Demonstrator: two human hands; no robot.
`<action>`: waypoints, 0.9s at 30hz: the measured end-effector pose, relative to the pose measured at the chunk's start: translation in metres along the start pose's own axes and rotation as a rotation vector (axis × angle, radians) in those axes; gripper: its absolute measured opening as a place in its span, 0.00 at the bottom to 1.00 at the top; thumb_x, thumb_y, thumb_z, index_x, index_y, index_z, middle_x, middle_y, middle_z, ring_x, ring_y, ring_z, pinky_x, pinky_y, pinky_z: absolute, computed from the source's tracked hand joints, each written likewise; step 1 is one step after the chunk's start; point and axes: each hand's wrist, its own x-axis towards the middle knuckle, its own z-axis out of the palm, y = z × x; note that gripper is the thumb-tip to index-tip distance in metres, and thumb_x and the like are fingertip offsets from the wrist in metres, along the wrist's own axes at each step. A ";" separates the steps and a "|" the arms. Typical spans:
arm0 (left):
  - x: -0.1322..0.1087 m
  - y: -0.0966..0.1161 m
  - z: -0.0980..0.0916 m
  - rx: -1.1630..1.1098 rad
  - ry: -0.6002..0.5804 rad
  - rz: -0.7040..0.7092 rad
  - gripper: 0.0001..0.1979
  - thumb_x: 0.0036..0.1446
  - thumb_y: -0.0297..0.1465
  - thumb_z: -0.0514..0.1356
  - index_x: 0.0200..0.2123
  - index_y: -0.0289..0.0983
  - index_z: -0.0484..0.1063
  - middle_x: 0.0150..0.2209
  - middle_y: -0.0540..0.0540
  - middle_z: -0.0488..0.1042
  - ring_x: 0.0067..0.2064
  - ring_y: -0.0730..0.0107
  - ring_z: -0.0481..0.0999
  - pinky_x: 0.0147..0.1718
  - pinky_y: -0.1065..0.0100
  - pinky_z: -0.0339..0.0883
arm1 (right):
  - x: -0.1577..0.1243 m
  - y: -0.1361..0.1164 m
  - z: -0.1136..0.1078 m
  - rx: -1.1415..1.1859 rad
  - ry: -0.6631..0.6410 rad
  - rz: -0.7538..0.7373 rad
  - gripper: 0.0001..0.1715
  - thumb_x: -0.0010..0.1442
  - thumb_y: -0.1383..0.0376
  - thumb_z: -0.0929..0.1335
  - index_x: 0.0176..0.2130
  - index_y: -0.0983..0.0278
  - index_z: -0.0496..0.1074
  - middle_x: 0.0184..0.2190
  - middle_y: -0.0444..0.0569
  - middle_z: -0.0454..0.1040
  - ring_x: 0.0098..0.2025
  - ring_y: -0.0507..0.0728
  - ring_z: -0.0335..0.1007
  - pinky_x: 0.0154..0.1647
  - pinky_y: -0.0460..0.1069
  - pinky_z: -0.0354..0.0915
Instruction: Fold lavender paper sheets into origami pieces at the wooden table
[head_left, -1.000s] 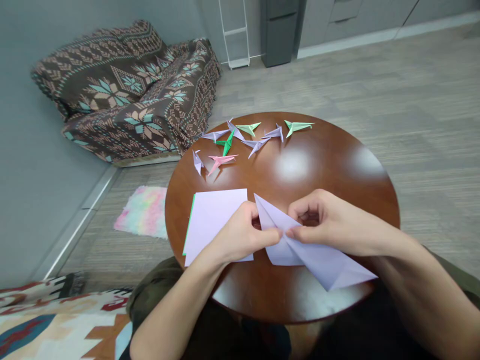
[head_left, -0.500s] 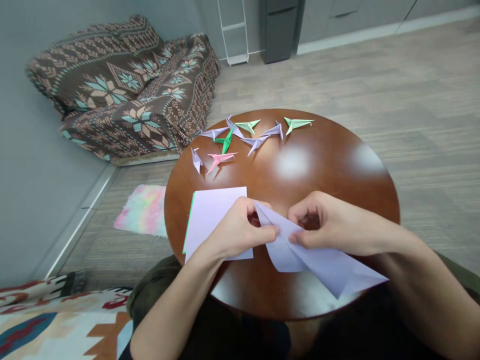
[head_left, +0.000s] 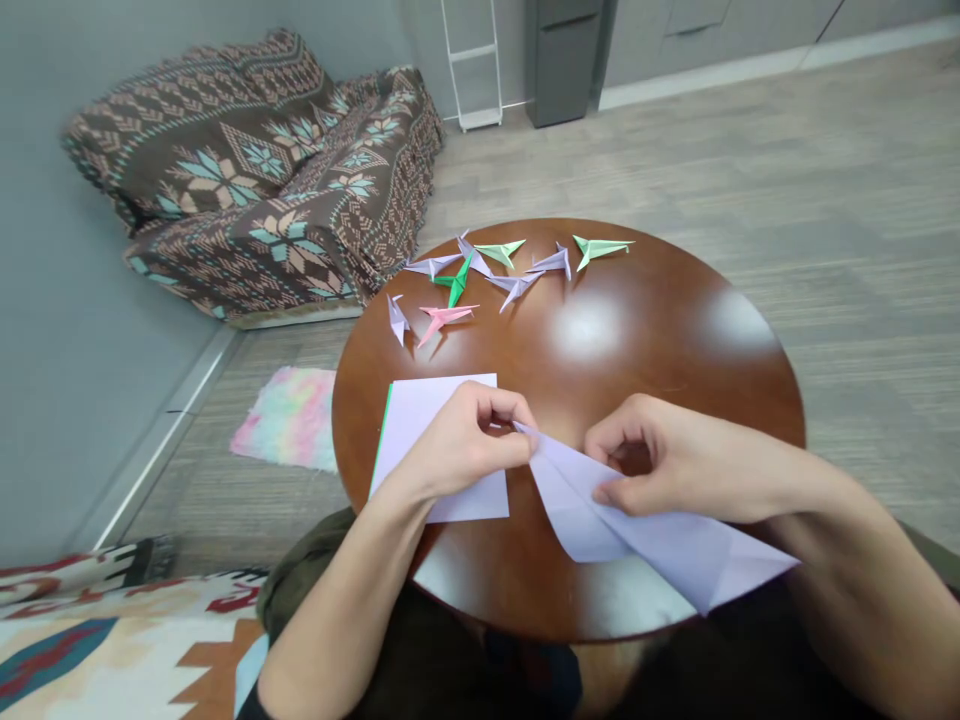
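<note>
Head view, creased lilac origami paper held over a glossy round wooden table, left hand narrowly pinching its pointed corner, right hand gripping its folded edge between fingertips, flat lilac paper sheet just beside, small folded paper cranes beyond.

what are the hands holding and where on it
A lilac folded paper: the left hand pinches its pointed tip, the right hand its folded middle edge.

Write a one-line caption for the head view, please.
Left hand and right hand pinch folded lilac paper over a round table.
</note>
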 end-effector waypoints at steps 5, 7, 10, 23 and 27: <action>-0.001 -0.001 -0.008 0.029 0.012 0.029 0.02 0.42 0.27 0.63 0.22 0.34 0.74 0.21 0.51 0.71 0.24 0.76 0.66 0.25 0.73 0.58 | 0.000 0.000 0.000 -0.027 -0.010 0.003 0.11 0.58 0.65 0.69 0.25 0.64 0.67 0.21 0.38 0.60 0.24 0.49 0.54 0.23 0.46 0.49; -0.001 -0.001 -0.010 0.033 0.018 0.031 0.02 0.42 0.27 0.63 0.22 0.34 0.74 0.21 0.51 0.72 0.25 0.76 0.67 0.25 0.73 0.58 | 0.000 0.000 0.000 -0.043 -0.010 0.006 0.11 0.58 0.65 0.69 0.25 0.64 0.68 0.21 0.38 0.60 0.24 0.49 0.54 0.23 0.46 0.49; 0.000 -0.001 -0.011 0.030 0.026 0.031 0.02 0.42 0.27 0.63 0.22 0.33 0.74 0.21 0.51 0.72 0.24 0.76 0.67 0.25 0.73 0.58 | 0.000 0.001 -0.001 -0.060 -0.001 0.007 0.11 0.58 0.65 0.69 0.25 0.64 0.68 0.21 0.38 0.61 0.24 0.49 0.55 0.23 0.46 0.48; 0.002 -0.006 -0.016 0.037 0.044 0.078 0.02 0.44 0.26 0.63 0.23 0.33 0.76 0.22 0.49 0.74 0.25 0.74 0.71 0.28 0.72 0.62 | 0.000 0.005 -0.003 -0.054 0.000 0.004 0.11 0.58 0.63 0.69 0.25 0.64 0.68 0.21 0.38 0.61 0.23 0.49 0.54 0.22 0.46 0.49; 0.003 -0.011 -0.019 -0.118 0.092 0.100 0.05 0.49 0.30 0.65 0.24 0.33 0.76 0.23 0.49 0.73 0.26 0.74 0.71 0.29 0.72 0.64 | -0.002 0.005 -0.005 -0.030 0.000 0.000 0.12 0.58 0.63 0.69 0.25 0.64 0.68 0.21 0.38 0.61 0.23 0.49 0.54 0.22 0.46 0.49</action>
